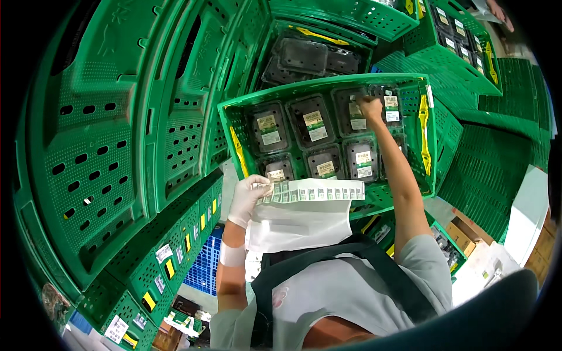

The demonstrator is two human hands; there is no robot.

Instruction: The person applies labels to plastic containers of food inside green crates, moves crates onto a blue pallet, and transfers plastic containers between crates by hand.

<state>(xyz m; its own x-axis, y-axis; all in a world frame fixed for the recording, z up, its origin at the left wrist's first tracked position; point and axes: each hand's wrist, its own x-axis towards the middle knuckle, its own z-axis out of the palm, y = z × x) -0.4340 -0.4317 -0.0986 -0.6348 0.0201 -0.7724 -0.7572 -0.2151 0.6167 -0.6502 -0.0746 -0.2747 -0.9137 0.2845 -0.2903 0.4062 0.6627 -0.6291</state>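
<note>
In front of me a green crate with yellow side handles holds several dark-looking clear plastic boxes, set in two rows with paper labels on their lids. My left hand, in a white glove, is closed on the left end of a strip of small labels. White backing paper hangs below the strip, over the crate's near edge. My right hand reaches to the far row at the right, over the lids of two neighbouring boxes. Its fingers are curled together; their tips and anything between them are hidden.
Tall green crates stand on edge at the left, with stacked crates below. Behind mine, another crate holds loose clear boxes. At the far right, a crate holds labelled boxes, near ribbed green crates.
</note>
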